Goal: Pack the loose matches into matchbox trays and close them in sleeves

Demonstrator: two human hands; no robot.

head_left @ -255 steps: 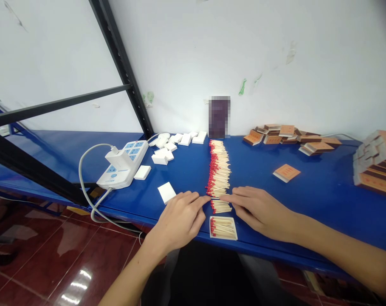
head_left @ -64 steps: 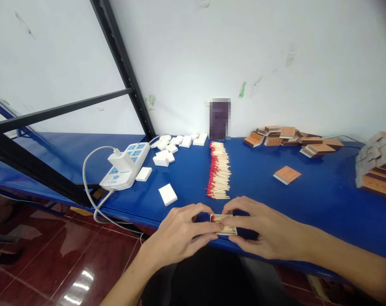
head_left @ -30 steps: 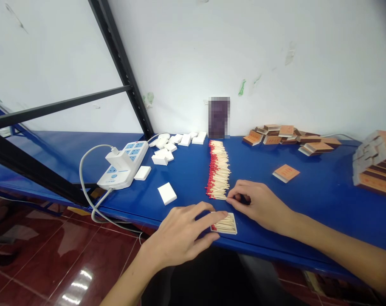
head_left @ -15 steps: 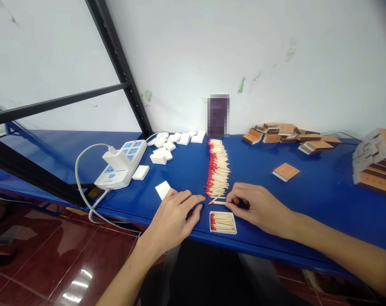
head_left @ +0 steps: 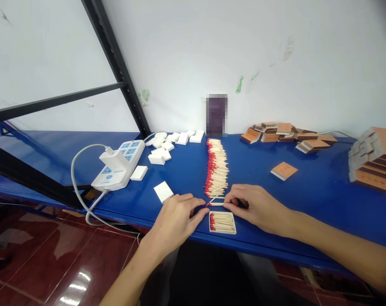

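Observation:
A long row of red-tipped matches (head_left: 216, 168) runs away from me on the blue table (head_left: 307, 199). At its near end my left hand (head_left: 176, 219) and my right hand (head_left: 256, 206) pinch a few loose matches (head_left: 215, 203) from either side, fingertips touching their ends. Just in front of them lies an open white matchbox tray (head_left: 222, 222) filled with matches, red heads to the left. An empty white tray (head_left: 163, 191) lies beside my left hand.
A white power strip (head_left: 118, 170) with a plug and grey cable sits at the left. Several white trays (head_left: 167, 146) lie behind it. Orange matchbox sleeves (head_left: 283, 136) are piled at the back right, one sleeve (head_left: 283, 170) lies alone, and a stack (head_left: 373, 159) stands far right. A black shelf post (head_left: 116, 68) slants upward.
My left hand left the filled tray and came up to the near end of the match row. Both hands now close on a few matches pulled out of the row.

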